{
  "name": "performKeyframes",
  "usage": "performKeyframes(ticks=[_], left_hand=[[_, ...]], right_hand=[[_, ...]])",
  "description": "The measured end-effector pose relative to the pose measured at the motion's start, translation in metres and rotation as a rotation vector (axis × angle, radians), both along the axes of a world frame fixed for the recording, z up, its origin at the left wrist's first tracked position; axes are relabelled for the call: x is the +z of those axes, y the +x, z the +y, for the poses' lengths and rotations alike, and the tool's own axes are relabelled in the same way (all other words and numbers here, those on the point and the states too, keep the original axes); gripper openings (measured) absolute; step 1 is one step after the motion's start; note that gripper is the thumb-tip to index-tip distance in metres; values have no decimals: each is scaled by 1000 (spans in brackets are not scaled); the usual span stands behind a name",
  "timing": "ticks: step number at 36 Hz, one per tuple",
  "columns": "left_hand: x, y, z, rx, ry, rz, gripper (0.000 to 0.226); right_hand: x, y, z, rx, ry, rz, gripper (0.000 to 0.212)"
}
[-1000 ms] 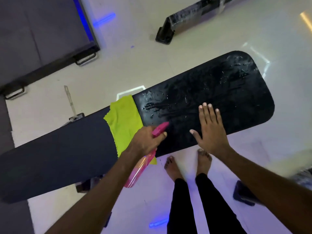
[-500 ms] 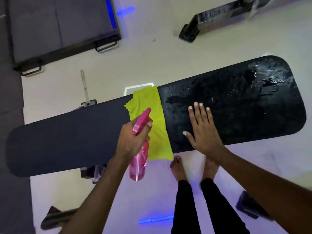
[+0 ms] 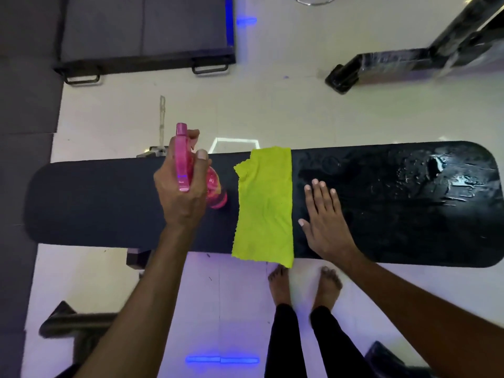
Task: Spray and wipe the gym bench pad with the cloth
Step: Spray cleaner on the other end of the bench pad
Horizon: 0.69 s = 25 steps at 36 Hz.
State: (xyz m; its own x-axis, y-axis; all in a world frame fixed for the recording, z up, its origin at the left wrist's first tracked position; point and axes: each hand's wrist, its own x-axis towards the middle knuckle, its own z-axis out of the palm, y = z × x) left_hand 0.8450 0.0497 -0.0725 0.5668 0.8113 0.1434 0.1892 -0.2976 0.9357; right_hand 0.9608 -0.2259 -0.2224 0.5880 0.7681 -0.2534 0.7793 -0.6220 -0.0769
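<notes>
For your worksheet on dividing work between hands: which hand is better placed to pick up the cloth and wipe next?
The right hand: it lies open beside the yellow-green cloth, while the left hand grips the pink spray bottle.

A long black counter (image 3: pixel 109 203) is seen across the middle of the frame, dry and matte at left, wet and glossy at right. A yellow-green cloth (image 3: pixel 264 205) is draped across its centre, with the right hand (image 3: pixel 324 222) laid flat just beside it.
</notes>
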Motion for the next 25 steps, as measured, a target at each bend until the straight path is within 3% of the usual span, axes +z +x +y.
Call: performKeyframes(ticks=[6, 12, 19, 25], left_hand=[[-11, -14, -6, 46, 7, 49, 43], [-6, -17, -8, 1, 4, 93, 47], [7, -24, -7, -37, -5, 187, 73], [-7, -65, -21, 28, -99, 267, 99]], right_hand=[[7, -2, 6, -21, -52, 24, 84], [17, -8, 13, -69, -75, 70, 87], [37, -24, 31, -239, -63, 202, 90], [45, -60, 41, -315, 70, 231, 60]])
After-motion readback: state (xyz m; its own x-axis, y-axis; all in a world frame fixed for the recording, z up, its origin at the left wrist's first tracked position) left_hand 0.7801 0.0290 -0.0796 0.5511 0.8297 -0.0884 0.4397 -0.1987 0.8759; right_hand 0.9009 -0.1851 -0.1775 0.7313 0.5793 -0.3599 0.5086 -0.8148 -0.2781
